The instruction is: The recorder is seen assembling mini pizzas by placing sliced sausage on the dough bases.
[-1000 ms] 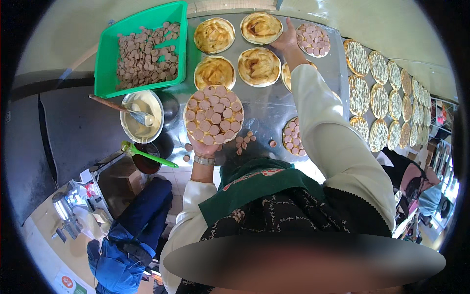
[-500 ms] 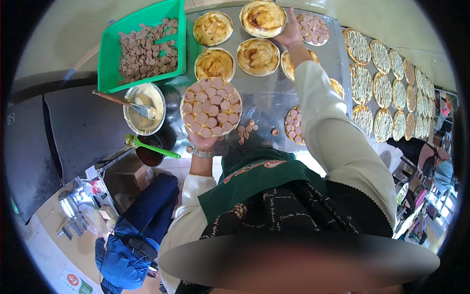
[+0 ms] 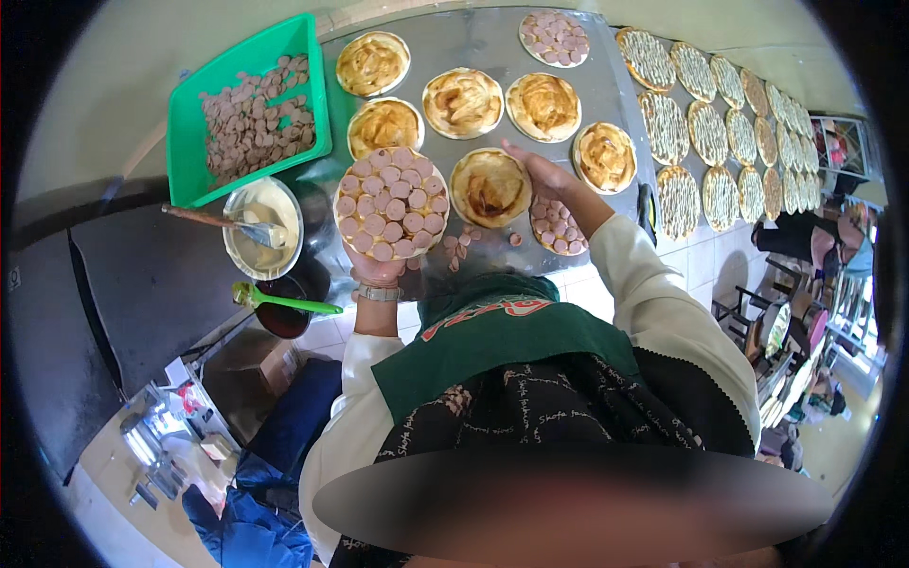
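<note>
On my left hand (image 3: pixel 377 273) rests a round pizza base covered with sausage slices (image 3: pixel 391 204); the fingers are hidden beneath it. My right hand (image 3: pixel 549 178) grips a sauce-smeared pizza base (image 3: pixel 490 187) by its right edge, close beside the topped one. Below them, loose sausage slices (image 3: pixel 456 248) lie on the metal table (image 3: pixel 431 43). Partly behind my right wrist is another sausage-topped base (image 3: pixel 559 225). Several more sauced bases lie farther back, among them a middle one (image 3: pixel 463 102) and one at the right (image 3: pixel 604 158).
A green crate (image 3: pixel 323 114) of sausage slices stands at the far left. Nearer are a white bucket (image 3: pixel 294 213) of pale cream with a wooden-handled brush (image 3: pixel 196 216), and a green brush (image 3: pixel 298 305) across a dark pot (image 3: pixel 284 324). Cream-striped pizzas (image 3: pixel 707 133) line the right side.
My right hand has drawn the sauced base from the table's far side toward me, next to the topped one. The left hand still supports the topped base. The view has shifted slightly.
</note>
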### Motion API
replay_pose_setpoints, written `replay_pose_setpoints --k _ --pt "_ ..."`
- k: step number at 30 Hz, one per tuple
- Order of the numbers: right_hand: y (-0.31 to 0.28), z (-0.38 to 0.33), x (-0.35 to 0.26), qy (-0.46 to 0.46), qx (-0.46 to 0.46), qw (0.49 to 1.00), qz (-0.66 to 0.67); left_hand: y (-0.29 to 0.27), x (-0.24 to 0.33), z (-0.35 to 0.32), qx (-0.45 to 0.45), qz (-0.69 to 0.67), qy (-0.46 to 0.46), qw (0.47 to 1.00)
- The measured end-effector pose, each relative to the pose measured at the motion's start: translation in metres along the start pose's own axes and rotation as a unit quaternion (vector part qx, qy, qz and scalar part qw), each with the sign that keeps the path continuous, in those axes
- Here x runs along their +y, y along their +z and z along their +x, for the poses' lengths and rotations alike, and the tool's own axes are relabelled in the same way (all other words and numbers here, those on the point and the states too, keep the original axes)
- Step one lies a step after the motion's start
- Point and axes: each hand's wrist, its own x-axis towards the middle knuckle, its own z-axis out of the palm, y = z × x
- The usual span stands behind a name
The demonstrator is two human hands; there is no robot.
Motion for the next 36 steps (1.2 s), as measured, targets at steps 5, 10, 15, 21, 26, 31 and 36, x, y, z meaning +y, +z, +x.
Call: replay_pose_setpoints --k 5,10,15,21,26,31,36 --pt "-0.026 -0.006 -0.047 -0.14 0.239 0.914 -0.298 -0.006 -0.003 0.007 0.031 0.007 -0.002 0.999" --pt "-0.078 0.006 -0.102 -0.227 0.296 0.926 -0.048 0.005 -0.022 0.065 -0.028 -0.034 -0.053 0.998" --pt "-0.14 0.031 -0.141 -0.251 0.395 0.868 0.168 -0.001 -0.031 0.157 -0.051 -0.058 -0.1 0.992" --pt "-0.166 0.025 -0.146 -0.233 0.337 0.89 0.203 -0.014 -0.065 0.274 0.052 0.165 -0.041 0.984" --pt "-0.186 0.008 -0.141 -0.241 0.325 0.9 0.161 -0.038 -0.083 0.341 0.068 0.142 -0.073 0.985" --pt "-0.187 0.01 -0.146 -0.209 0.344 0.895 0.194 -0.061 -0.084 0.378 0.102 0.22 -0.06 0.968" --pt "-0.188 0.028 -0.163 -0.144 0.337 0.905 0.217 -0.062 -0.079 0.379 0.238 0.228 -0.048 0.943"
